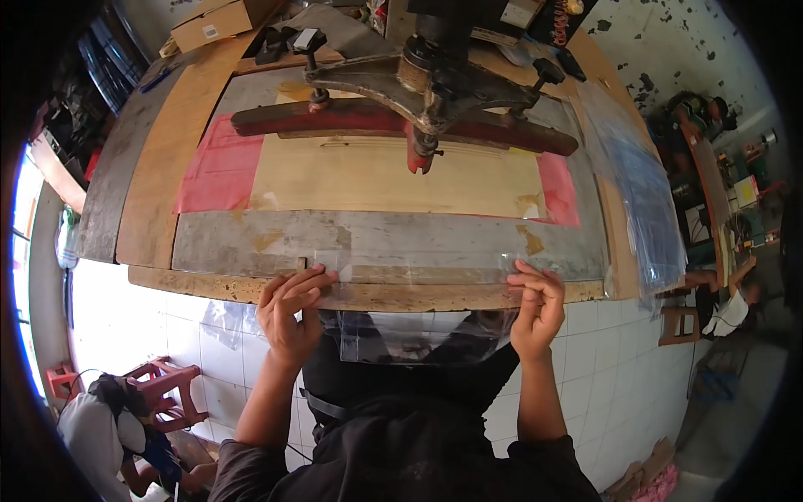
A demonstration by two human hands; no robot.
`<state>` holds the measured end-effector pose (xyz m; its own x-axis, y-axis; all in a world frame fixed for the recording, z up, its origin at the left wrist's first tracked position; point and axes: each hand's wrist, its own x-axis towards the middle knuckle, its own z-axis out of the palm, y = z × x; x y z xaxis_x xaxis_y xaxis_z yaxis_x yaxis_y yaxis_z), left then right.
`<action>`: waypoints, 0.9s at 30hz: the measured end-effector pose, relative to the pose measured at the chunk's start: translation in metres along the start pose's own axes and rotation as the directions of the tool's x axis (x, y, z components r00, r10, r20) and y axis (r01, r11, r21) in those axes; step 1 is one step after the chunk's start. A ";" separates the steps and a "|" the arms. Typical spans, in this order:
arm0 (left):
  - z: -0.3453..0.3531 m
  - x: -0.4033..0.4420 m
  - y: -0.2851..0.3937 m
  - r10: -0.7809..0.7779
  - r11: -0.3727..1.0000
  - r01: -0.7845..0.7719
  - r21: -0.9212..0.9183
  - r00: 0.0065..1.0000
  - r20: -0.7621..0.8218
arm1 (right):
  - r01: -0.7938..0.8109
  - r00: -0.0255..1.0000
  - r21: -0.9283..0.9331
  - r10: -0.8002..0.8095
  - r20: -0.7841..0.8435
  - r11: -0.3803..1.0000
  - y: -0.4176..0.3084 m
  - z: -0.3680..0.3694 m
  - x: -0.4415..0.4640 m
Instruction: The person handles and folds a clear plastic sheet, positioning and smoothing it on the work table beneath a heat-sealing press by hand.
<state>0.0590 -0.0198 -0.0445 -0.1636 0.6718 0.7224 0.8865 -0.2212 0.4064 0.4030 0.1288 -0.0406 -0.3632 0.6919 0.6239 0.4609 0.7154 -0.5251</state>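
A clear plastic sheet (422, 339) lies across the front edge of the work table, its near part hanging below the wooden edge strip (418, 296). My left hand (291, 311) pinches the sheet's left side at the edge, fingers bent over the top. On the opposite side, my right hand (538, 309) has its thumb and fingers closed on the sheet's right side. Beyond both hands is a grey board (393, 238) carrying a cream panel (376, 180) with pink ends. Over the panel stands a press with a long red bar (360, 120) and dark metal arms.
Stacked clear plastic sheets (648, 222) hang over the table's right side. A cardboard box (213, 25) sits at the back left. People are seated at lower left and far right. A red stool (170, 393) stands on the tiled floor to the left.
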 end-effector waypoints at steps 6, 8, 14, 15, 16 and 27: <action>0.016 -0.016 -0.008 0.065 0.988 -0.051 0.147 0.994 -0.087 | 0.299 0.928 -0.219 -0.337 -0.160 0.929 0.026 0.023 -0.007; 0.019 -0.018 -0.011 0.100 0.982 -0.081 0.172 0.989 -0.105 | 0.314 0.916 -0.228 -0.357 -0.184 0.922 0.028 0.027 -0.007; 0.011 -0.009 -0.006 0.074 0.987 -0.057 0.153 0.992 -0.105 | 0.331 0.921 -0.158 -0.355 -0.162 0.930 0.006 -0.001 0.006; 0.003 -0.003 -0.003 0.098 0.993 -0.089 0.073 0.988 -0.121 | 0.374 0.907 -0.075 -0.381 -0.177 0.924 -0.001 -0.008 0.011; -0.003 0.000 0.000 0.117 0.993 -0.119 -0.010 0.984 -0.136 | 0.376 0.906 -0.076 -0.384 -0.179 0.923 -0.009 -0.014 0.015; -0.012 0.104 -0.011 -0.545 0.696 0.630 -0.346 0.776 0.317 | -0.345 0.932 0.094 0.329 0.154 0.934 -0.012 -0.017 0.118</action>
<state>0.0273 0.0435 0.0328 -0.4730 0.8661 0.1619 0.3639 0.0247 0.9311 0.3686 0.1998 0.0492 -0.3111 0.8950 0.3197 0.4794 0.4383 -0.7603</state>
